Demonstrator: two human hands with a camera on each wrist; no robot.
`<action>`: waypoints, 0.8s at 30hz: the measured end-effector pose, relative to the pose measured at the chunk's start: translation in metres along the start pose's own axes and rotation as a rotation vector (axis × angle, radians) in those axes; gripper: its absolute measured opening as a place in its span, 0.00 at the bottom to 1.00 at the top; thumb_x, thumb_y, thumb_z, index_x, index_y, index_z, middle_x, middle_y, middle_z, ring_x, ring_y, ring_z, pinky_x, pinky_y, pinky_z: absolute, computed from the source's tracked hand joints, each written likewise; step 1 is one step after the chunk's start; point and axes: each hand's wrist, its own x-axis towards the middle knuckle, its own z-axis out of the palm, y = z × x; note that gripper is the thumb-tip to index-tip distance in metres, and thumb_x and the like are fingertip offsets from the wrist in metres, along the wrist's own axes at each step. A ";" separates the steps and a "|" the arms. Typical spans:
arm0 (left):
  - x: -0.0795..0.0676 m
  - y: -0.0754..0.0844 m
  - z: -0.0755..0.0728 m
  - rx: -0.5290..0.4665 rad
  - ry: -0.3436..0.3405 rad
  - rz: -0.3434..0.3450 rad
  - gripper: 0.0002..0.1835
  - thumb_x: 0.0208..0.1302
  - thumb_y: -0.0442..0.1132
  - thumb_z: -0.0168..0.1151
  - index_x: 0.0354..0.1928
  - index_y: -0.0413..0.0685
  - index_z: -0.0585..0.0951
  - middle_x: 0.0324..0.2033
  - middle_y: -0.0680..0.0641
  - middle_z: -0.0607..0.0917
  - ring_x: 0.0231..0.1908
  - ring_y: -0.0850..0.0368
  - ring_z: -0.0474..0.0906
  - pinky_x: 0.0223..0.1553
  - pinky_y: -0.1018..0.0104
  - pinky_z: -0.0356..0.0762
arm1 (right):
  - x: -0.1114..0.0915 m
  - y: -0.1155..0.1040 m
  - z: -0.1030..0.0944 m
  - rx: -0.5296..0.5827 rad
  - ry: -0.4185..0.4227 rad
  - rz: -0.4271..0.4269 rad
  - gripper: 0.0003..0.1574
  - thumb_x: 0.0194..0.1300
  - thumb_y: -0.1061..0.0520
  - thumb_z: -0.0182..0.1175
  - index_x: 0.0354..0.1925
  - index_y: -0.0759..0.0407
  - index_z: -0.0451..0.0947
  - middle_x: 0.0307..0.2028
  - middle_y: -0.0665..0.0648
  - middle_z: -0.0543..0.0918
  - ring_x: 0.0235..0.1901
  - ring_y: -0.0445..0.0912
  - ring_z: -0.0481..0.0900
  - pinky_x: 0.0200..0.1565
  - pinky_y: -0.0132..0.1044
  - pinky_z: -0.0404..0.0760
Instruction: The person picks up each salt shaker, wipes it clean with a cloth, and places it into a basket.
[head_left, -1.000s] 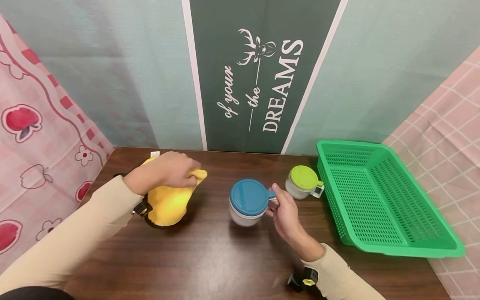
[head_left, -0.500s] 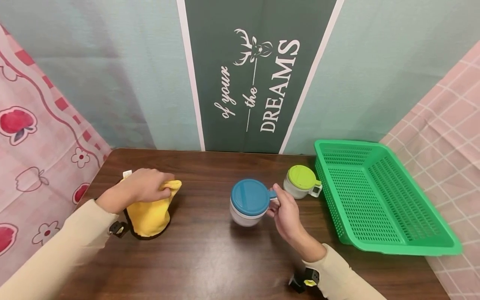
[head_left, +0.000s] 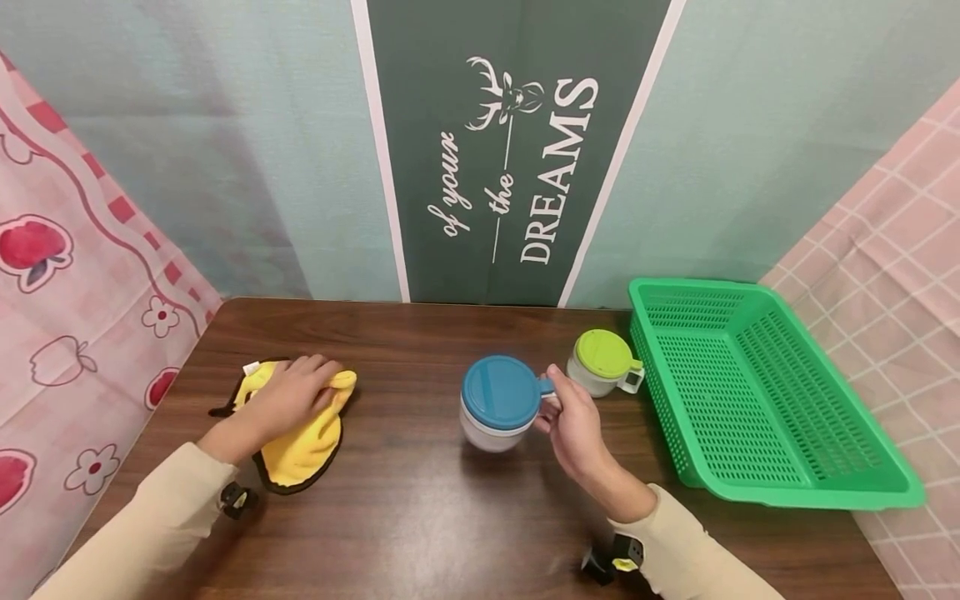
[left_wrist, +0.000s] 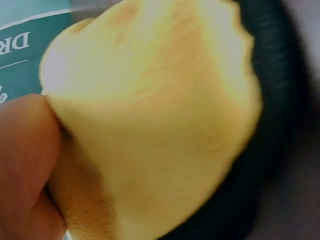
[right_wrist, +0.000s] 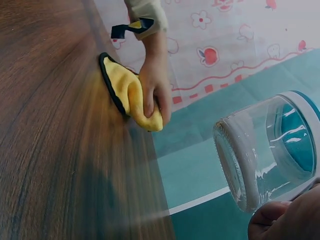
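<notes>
In the head view my left hand grips a bunched yellow cloth with a dark border, low on the left side of the table. The left wrist view is mostly filled by this cloth, with my fingers pinching its edge. My right hand holds the handle of a clear seasoning jar with a blue lid, upright near the middle. From the right wrist view, the jar appears raised off the table, with something whitish at its bottom.
A smaller jar with a lime-green lid stands at the back right, close beside a green perforated plastic basket. The brown wooden table meets hanging curtains at the back and both sides.
My left hand has carried the yellow cloth leftward, then lowered it onto the table, where it now lies flatter. My right hand and the blue-lidded jar have barely moved.
</notes>
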 end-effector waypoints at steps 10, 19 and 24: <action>-0.006 0.001 0.014 0.017 0.011 -0.037 0.14 0.71 0.34 0.61 0.56 0.41 0.77 0.47 0.40 0.79 0.49 0.39 0.76 0.48 0.37 0.70 | 0.004 -0.006 -0.003 0.016 0.004 -0.017 0.31 0.83 0.49 0.38 0.19 0.53 0.62 0.18 0.48 0.60 0.20 0.42 0.57 0.26 0.32 0.59; -0.005 0.001 0.021 0.028 0.029 -0.039 0.13 0.71 0.34 0.60 0.55 0.41 0.77 0.47 0.40 0.79 0.49 0.38 0.75 0.48 0.39 0.69 | 0.010 -0.023 -0.002 0.044 -0.009 -0.046 0.30 0.83 0.48 0.37 0.21 0.53 0.64 0.19 0.49 0.59 0.21 0.43 0.55 0.26 0.35 0.55; -0.004 0.001 0.021 0.011 0.021 -0.058 0.13 0.71 0.35 0.60 0.54 0.42 0.77 0.47 0.40 0.79 0.49 0.38 0.75 0.48 0.38 0.68 | 0.013 -0.038 -0.003 0.040 0.022 -0.048 0.29 0.83 0.48 0.38 0.23 0.52 0.66 0.19 0.48 0.61 0.21 0.42 0.57 0.26 0.33 0.59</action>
